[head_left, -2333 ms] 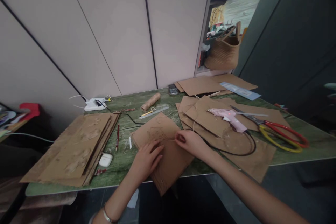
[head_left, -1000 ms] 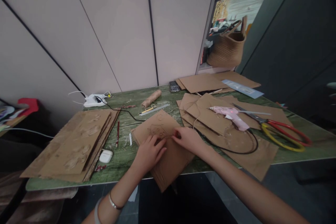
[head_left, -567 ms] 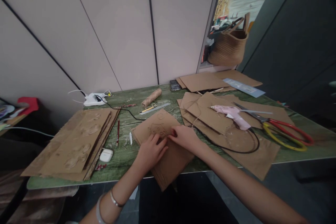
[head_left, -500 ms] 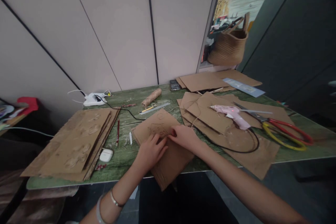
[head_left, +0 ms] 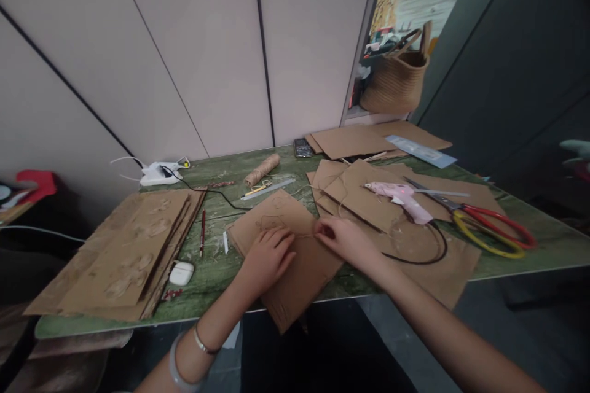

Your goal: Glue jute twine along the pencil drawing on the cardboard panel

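Note:
A brown cardboard sheet [head_left: 299, 270] lies at the front edge of the green table [head_left: 216, 276], with a twine outline laid on its far half. My left hand [head_left: 270, 258] rests on the sheet, fingertips pressed on the twine [head_left: 304, 234]. My right hand [head_left: 345, 238] sits just to its right, thumb and fingers pinched on the same strand, which runs taut between the two hands. A spool of twine [head_left: 262, 170] lies further back.
A stack of cardboard [head_left: 124, 252] fills the left side, with a white earbud case [head_left: 180, 272] and a red pencil [head_left: 202, 232] beside it. More cardboard at right carries a pink glue gun [head_left: 403, 199] and red-and-yellow scissors [head_left: 479, 224]. A phone [head_left: 303, 147] and woven basket [head_left: 396, 83] sit behind.
My right hand has drawn away to the right from my left hand, pulling a short length of twine taut between them. The left hand stays pressed on the sheet.

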### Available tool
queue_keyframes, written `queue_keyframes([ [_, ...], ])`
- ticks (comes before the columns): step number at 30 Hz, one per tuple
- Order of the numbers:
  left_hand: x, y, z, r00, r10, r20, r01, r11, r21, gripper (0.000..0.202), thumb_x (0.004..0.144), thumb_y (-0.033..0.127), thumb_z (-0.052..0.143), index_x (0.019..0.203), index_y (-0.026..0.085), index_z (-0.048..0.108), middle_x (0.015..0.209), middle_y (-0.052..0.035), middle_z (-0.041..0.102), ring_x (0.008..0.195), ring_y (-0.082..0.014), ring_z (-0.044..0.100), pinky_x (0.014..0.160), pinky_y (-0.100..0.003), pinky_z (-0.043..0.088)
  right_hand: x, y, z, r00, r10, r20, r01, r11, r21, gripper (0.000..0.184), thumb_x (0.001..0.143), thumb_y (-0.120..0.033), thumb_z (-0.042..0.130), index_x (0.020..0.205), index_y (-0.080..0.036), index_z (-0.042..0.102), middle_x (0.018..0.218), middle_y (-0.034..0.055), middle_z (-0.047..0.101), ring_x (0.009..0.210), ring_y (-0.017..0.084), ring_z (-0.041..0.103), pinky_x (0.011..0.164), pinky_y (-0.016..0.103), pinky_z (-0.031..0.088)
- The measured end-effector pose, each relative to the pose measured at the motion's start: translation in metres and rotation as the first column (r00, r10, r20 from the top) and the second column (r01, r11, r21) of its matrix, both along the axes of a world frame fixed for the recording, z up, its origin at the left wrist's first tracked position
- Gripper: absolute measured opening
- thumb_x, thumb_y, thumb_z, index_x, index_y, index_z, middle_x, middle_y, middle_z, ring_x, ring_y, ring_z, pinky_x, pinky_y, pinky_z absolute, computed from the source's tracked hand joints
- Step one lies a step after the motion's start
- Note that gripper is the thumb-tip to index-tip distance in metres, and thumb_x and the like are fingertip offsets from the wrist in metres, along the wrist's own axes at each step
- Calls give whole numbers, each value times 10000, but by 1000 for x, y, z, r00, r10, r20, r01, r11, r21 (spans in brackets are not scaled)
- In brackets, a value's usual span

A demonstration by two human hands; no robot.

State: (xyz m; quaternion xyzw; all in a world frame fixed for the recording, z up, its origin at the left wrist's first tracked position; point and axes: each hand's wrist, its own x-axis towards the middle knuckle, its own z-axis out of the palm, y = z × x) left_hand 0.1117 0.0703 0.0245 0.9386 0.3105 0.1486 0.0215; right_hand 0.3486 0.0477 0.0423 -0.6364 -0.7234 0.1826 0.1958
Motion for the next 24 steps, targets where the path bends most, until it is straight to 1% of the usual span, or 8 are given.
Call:
queue_keyframes([
  [2,5,0,-2,1000,-14,-5,14,1000,-2,380,1008,331,479,1348,177,552,1374,-125,618,1273,-267,563,1090,-473,432,-2,-1,-1,998,-15,55,14,1000,23,83,857,-179,602,822,-203,673,784,17,718,749,179,647,728,291,378],
  [4,9,0,-3,999,-19,-26,19,1000,-2,408,1021,367,447,1376,186,535,1389,-126,615,1292,-261,560,1113,-481,412,-4,-1,-1,994,-14,106,10,999,41,100,866,-194,594,812,-210,676,776,12,724,746,182,648,795,328,356],
  [6,11,0,-4,998,-24,-54,24,1000,6,424,1023,388,439,1384,188,532,1386,-127,620,1291,-262,566,1119,-487,407,-5,-2,-1,991,-11,131,7,999,38,108,867,-204,591,797,-210,672,766,11,727,744,185,647,824,348,330],
  [12,15,0,-5,994,-29,-105,32,999,32,411,1010,379,477,1340,151,564,1379,-142,625,1268,-285,588,1126,-533,398,-6,-4,-2,990,-7,141,10,1000,-14,98,864,-188,600,797,-208,669,770,4,730,750,185,652,795,337,301],
  [16,18,2,-4,996,-34,-82,37,998,45,383,1022,370,449,1315,162,582,1327,-138,662,1232,-265,617,1144,-519,383,-3,-5,-3,990,-8,139,10,1000,-12,87,870,-198,618,823,-221,687,785,0,736,765,190,659,801,343,302],
  [19,21,1,-2,997,-20,-71,24,998,51,395,1026,370,435,1334,160,566,1298,-141,673,1202,-263,630,1131,-510,398,-1,-6,-4,991,-7,132,7,1000,-5,81,871,-203,625,836,-225,695,790,-2,740,761,188,658,808,346,302],
  [22,27,-2,-3,996,-1,-91,6,998,64,421,1009,408,467,1344,172,562,1283,-140,665,1191,-283,623,1109,-515,416,-3,-6,-4,991,-8,130,7,1000,4,94,874,-196,616,823,-218,692,807,8,747,766,189,656,812,347,302],
  [24,31,-6,-4,994,22,-108,-13,997,80,452,992,444,490,1329,156,577,1256,-159,663,1186,-305,616,1098,-527,421,-4,-6,-4,991,-16,132,16,1000,0,89,872,-193,620,824,-215,692,815,13,749,782,195,659,817,348,303],
])
